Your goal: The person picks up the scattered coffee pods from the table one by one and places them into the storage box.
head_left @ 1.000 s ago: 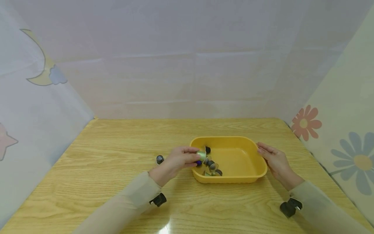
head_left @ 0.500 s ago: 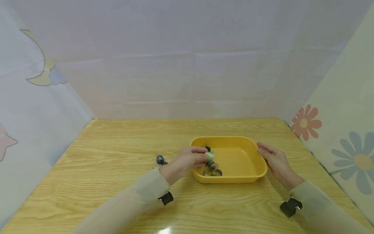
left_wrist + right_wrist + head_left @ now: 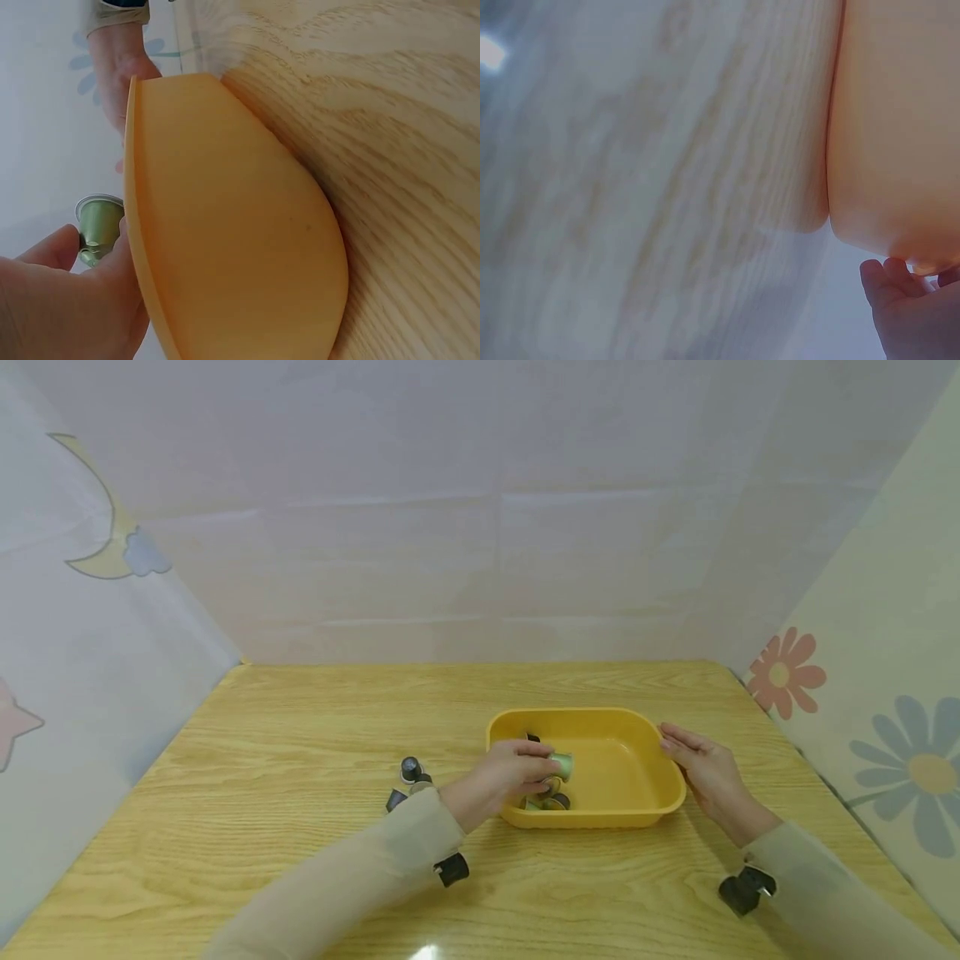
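My left hand (image 3: 512, 774) is over the left half of a yellow plastic tub (image 3: 600, 820), pinching a light green coffee capsule (image 3: 562, 766) between thumb and fingers. In the left wrist view the capsule (image 3: 100, 223) shows its silvery rim upward, just beyond the tub's edge. Under that hand, more coffee capsules (image 3: 556, 803) lie inside the tub, partly hidden by my fingers. At the tub's right end my right hand (image 3: 705, 772) holds the rim, its thumb on the edge; the right wrist view shows fingertips (image 3: 877, 276) against the outer wall.
Several dark capsules (image 3: 411, 768) lie on the wooden table (image 3: 300, 735) left of the tub, some partly behind my left sleeve (image 3: 375, 860). A pale cloth wall (image 3: 480, 568) stands behind the table, with printed cloth at both sides.
My left hand has moved right, carrying the green capsule from the tub's left edge farther inside. More dark capsules show on the table behind it. The right hand and tub stay in place.
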{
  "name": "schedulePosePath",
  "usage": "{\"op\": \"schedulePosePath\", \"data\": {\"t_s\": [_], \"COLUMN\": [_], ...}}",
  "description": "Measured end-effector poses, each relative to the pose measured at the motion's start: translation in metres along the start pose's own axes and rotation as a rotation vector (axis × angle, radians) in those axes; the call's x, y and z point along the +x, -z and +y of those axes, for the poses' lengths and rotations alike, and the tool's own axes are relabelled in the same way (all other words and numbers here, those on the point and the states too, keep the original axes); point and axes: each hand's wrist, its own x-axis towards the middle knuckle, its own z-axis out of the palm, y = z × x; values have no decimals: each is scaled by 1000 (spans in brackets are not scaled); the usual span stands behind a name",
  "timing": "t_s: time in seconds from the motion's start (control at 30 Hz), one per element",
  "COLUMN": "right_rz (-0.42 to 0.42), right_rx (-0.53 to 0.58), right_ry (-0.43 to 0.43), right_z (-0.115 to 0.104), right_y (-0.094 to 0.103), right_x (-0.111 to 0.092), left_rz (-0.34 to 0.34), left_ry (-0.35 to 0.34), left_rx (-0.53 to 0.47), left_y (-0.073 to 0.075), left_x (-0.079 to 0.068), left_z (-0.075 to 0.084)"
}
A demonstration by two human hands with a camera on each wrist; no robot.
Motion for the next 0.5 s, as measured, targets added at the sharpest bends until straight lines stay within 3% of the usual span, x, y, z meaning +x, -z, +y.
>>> {"op": "schedulePosePath", "data": {"t_s": [0.5], "right_rz": [22], "right_rx": [-41], "right_ry": [-2], "right_z": [1], "right_y": [2], "right_x": [1], "left_rz": [18], "left_ry": [10], "left_rx": [36], "left_y": [-22], "left_x": [7], "left_z": [-8]}}
